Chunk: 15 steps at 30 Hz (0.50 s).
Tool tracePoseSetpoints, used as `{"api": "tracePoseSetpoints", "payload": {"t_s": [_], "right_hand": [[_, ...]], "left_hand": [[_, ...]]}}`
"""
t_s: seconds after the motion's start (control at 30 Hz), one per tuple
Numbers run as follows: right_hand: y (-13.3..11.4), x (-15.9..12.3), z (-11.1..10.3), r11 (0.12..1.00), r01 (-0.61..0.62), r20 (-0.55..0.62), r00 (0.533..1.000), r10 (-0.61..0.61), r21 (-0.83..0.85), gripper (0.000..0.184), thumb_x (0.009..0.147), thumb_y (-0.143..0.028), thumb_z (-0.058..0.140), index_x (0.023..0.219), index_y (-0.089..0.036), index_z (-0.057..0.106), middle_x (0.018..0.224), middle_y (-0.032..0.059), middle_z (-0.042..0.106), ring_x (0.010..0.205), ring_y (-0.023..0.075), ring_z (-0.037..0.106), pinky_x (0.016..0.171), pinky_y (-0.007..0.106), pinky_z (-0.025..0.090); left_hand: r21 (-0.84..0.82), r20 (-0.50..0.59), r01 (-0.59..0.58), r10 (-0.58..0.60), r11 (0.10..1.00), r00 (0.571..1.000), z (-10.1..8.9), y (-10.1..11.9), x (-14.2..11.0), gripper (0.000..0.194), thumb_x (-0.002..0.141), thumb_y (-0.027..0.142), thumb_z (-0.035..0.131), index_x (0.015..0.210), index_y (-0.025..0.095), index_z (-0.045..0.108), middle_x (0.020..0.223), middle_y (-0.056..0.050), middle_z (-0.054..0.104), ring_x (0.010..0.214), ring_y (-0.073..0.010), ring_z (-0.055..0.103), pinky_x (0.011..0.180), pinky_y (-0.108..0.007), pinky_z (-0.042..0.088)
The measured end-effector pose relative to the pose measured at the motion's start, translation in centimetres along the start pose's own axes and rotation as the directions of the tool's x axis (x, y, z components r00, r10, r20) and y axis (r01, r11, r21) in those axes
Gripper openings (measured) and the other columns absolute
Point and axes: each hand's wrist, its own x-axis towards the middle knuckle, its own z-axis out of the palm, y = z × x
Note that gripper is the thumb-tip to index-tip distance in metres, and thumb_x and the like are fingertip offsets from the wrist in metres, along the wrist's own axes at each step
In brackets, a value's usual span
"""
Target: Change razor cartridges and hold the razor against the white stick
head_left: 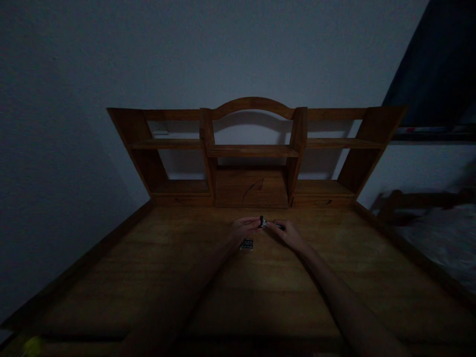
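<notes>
Both my hands meet above the middle of a wooden desk (148, 277) in dim light. My left hand (242, 230) and my right hand (288, 233) pinch a small dark-and-light object (262, 222) between their fingertips; it is too small to name. Just below my left hand a small grey blister-like pack (247, 244) lies flat on the desk. My right hand also seems to hold something dark and thin behind its fingers, but I cannot make it out.
A wooden hutch (253, 151) with shelves and an arched top stands at the back of the desk against a pale wall. A raised rim runs along both desk sides. A bed with pale bedding (439, 238) lies to the right.
</notes>
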Motion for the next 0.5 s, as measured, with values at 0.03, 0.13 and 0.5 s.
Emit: {"api": "tracePoseSetpoints", "payload": {"t_s": [0.03, 0.13, 0.5], "right_hand": [[-0.06, 0.01, 0.0, 1.0, 0.007, -0.001, 1.0, -0.007, 0.004, 0.046, 0.088, -0.057, 0.05, 0.074, -0.018, 0.071, 0.061, -0.0011, 0.058, 0.057, 0.0141, 0.049, 0.054, 0.024, 0.031], [-0.1, 0.0, 0.06, 1.0, 0.009, -0.013, 1.0, -0.009, -0.001, 0.047, 0.087, -0.057, 0.051, 0.069, -0.017, 0.069, 0.059, -0.0013, 0.055, 0.056, 0.014, 0.049, 0.054, 0.024, 0.03], [0.16, 0.11, 0.44, 0.988, -0.084, 0.034, 0.996, 0.08, 0.131, 0.053, 0.086, -0.061, 0.049, 0.072, -0.015, 0.07, 0.062, -0.0003, 0.054, 0.061, 0.0149, 0.046, 0.054, 0.025, 0.031]], "left_hand": [[-0.007, 0.009, 0.004, -0.004, 1.0, 1.0, -0.07, -0.07, 0.04, 0.044, 0.06, 0.038, 0.084, 0.094, 0.014, 0.073, 0.101, -0.009, 0.074, 0.093, -0.0229, 0.069, 0.096, -0.041, 0.049], [-0.042, 0.067, 0.004, -0.001, 0.999, 0.998, -0.3, -0.27, 0.14, 0.041, 0.062, 0.038, 0.083, 0.094, 0.014, 0.074, 0.101, -0.01, 0.074, 0.094, -0.0228, 0.069, 0.096, -0.041, 0.049], [-0.075, 0.067, -0.047, 0.052, 0.996, 0.996, -0.22, -0.35, 0.09, 0.037, 0.066, 0.036, 0.081, 0.094, 0.014, 0.074, 0.103, -0.009, 0.073, 0.095, -0.0206, 0.067, 0.097, -0.037, 0.048]]}}
